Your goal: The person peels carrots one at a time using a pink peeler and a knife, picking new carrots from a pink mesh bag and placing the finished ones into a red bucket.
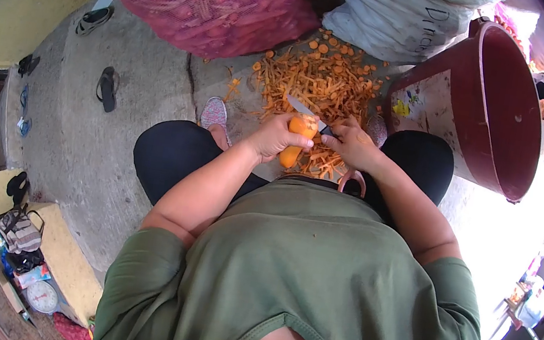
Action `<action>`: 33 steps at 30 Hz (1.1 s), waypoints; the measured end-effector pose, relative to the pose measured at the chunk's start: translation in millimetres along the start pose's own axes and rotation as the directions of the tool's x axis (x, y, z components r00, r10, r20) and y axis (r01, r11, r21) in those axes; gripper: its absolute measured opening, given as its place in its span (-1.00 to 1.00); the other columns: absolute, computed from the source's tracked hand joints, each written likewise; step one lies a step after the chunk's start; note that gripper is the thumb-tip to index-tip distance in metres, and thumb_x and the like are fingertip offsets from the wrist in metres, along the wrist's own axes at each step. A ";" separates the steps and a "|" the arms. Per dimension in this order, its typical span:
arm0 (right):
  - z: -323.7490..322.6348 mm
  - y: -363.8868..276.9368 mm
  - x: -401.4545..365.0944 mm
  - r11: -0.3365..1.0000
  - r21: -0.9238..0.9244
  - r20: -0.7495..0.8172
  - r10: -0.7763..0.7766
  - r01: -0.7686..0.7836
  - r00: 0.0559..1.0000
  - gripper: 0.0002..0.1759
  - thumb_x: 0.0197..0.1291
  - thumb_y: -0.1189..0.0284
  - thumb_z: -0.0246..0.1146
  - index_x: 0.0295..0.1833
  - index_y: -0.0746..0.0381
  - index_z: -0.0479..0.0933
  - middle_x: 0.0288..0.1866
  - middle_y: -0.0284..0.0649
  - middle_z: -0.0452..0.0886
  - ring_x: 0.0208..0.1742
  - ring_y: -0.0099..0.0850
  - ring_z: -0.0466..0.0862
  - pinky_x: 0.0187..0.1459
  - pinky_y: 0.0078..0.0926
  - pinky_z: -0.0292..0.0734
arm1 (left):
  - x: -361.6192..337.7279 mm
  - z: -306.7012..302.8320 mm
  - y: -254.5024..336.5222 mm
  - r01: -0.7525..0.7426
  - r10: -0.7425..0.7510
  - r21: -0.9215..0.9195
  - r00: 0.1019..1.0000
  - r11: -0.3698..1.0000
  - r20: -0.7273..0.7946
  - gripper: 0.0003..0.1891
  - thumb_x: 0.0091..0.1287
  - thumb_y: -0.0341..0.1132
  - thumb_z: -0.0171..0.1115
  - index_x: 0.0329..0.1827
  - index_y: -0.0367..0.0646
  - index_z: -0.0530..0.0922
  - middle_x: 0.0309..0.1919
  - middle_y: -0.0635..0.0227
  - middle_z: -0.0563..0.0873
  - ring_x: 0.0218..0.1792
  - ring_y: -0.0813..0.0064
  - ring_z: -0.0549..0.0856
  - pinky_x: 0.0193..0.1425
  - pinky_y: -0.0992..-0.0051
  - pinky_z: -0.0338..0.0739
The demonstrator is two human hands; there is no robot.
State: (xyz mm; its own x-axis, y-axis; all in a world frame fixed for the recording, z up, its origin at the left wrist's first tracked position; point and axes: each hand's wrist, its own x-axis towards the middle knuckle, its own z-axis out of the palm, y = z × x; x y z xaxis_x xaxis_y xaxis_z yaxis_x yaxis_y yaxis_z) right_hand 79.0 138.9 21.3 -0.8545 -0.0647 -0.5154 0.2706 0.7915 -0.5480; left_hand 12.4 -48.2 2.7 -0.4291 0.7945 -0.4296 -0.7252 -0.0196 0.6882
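My left hand is closed around a peeled orange carrot, its thick cut end pointing up and its lower part showing below my thumb. In my right hand is a knife, the fingers wrapped around its dark handle. The blade points up and left, lying behind or against the top of the carrot; exact contact is hard to tell. Beneath both hands, a heap of carrot peelings with round cut ends spreads over the concrete floor between my feet.
A pink mesh sack full of carrots stands ahead. Beside it is a white sack with writing. A large dark-red bucket tilts at right. One sandal lies on the floor at left. A pink loop shows near my lap.
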 end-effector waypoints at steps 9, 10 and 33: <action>7.5 -4.4 -8.7 0.982 0.189 -0.043 0.030 -0.021 0.999 -0.51 0.12 0.09 0.08 -0.08 0.32 0.44 -0.18 0.05 0.42 -0.21 -0.10 0.53 -0.18 -0.34 0.45 | -4.8 5.3 5.6 -0.015 0.016 0.108 1.000 0.994 -0.006 -0.41 -0.04 -0.51 0.26 0.14 -0.30 0.30 -0.19 0.35 0.52 -0.23 0.56 0.55 -0.08 0.55 0.45; 6.3 -3.0 -6.6 0.964 0.257 0.068 0.047 -0.063 0.997 -0.50 0.13 0.10 0.07 -0.08 0.34 0.43 -0.23 0.03 0.45 -0.28 -0.11 0.56 -0.23 -0.35 0.47 | -3.9 5.8 4.5 -0.027 0.028 0.135 1.000 0.990 -0.006 -0.41 -0.04 -0.51 0.26 0.14 -0.29 0.30 -0.17 0.35 0.52 -0.20 0.56 0.54 -0.05 0.55 0.43; 29.7 11.2 59.5 0.303 0.950 -0.192 0.384 0.073 0.903 -0.70 0.22 0.19 -0.01 -0.32 0.22 0.35 -0.66 -0.42 0.22 -0.67 -0.61 0.28 -0.62 -0.74 0.19 | 13.9 8.1 -18.3 0.056 -0.103 0.387 0.989 0.920 0.102 -0.61 -0.06 -0.49 0.30 -0.11 -0.25 0.44 -0.35 0.40 0.54 -0.38 0.62 0.54 -0.27 0.61 0.46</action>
State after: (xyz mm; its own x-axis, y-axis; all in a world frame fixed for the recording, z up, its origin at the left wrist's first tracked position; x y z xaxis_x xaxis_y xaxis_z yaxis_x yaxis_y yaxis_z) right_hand 44.3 125.8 -35.0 -0.7528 0.3625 -0.5495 0.4409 -0.3422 -0.8298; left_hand 24.0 -31.9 -11.2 -0.2951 0.8499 -0.4365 -0.4832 0.2613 0.8356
